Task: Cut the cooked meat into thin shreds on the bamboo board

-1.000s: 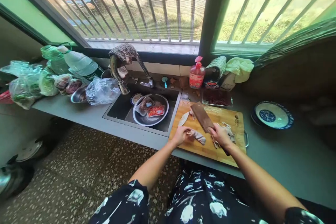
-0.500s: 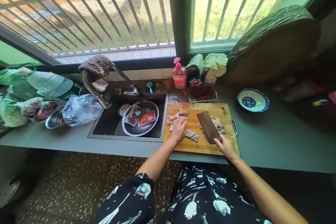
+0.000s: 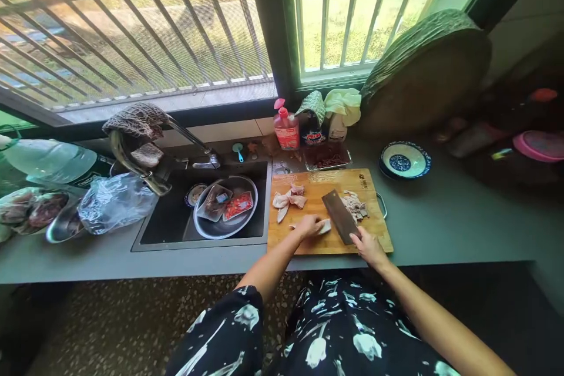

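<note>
My left hand (image 3: 307,226) pins a pale, limp strip of raw meat (image 3: 324,227) near the front edge of the rectangular bamboo cutting board (image 3: 372,235), fingers curled down on it; my right hand (image 3: 369,247) is closed around the handle of the broad dark steel cleaver (image 3: 339,217). I judge the meat soft and slippery, best held flat by its left end, clear of the blade. The board lies on the grey counter (image 3: 440,223) beside the dark sink (image 3: 176,223), under a barred window (image 3: 132,29).

Grey counter (image 3: 440,229), cutting board (image 3: 317,241), bowl (image 3: 404,160)

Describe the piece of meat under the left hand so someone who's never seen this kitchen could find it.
Right of the sink lies a wooden cutting board. At its front edge the left hand pins one pale strip of meat beside the cleaver; the other pieces lie loose farther back.
</note>
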A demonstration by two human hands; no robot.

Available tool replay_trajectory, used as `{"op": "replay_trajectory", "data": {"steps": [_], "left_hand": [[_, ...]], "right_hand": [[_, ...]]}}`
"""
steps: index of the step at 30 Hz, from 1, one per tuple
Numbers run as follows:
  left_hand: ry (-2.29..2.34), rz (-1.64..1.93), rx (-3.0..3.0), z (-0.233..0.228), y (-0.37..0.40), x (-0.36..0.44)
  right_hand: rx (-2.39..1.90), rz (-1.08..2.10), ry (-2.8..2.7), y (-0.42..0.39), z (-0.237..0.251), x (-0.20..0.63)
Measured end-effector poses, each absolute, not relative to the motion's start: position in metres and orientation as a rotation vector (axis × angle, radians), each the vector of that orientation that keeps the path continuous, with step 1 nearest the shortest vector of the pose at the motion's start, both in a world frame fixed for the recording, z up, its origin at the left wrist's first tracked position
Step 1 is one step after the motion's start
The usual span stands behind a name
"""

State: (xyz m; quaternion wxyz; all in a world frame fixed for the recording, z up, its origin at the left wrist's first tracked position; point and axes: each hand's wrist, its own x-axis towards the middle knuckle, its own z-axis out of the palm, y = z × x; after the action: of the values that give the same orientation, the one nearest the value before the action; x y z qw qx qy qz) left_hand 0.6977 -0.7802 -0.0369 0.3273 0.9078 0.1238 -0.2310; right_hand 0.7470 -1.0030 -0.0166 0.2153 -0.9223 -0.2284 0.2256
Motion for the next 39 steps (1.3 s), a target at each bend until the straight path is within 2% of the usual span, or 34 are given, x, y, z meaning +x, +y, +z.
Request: {"op": "replay_trajectory", "data": {"steps": [6, 15, 19, 23, 34, 39], "left_hand": [[0.412, -0.235, 2.736, -0.039, -0.793, 0.692], [0.359, -0.147, 2.825, -0.043, -0.803, 0.679], [-0.036, 0.035, 2.797, -0.044, -0.799, 0.68], [-0.394, 0.017, 2.696, -0.052, -0.79, 0.681], [-0.317, 0.015, 2.697, -0.081, -0.794, 0.68], [-0.303, 0.048, 2.634, -0.082, -0.792, 0.68]], "right_hand": [[-2.875, 0.562, -0.709, -0.982, -0.002, 0.735], [-2.912, 0.615, -0.771, -0.96, 0.008, 0.726], [-2.939, 0.567, -0.787, -0.957, 0.01, 0.723], [-2.945, 0.585, -0.809, -0.952, 0.011, 0.714], [-3.065, 0.532, -0.924, -0.961, 0.002, 0.689], [-3.01, 0.66, -0.927, -0.947, 0.005, 0.697]]}}
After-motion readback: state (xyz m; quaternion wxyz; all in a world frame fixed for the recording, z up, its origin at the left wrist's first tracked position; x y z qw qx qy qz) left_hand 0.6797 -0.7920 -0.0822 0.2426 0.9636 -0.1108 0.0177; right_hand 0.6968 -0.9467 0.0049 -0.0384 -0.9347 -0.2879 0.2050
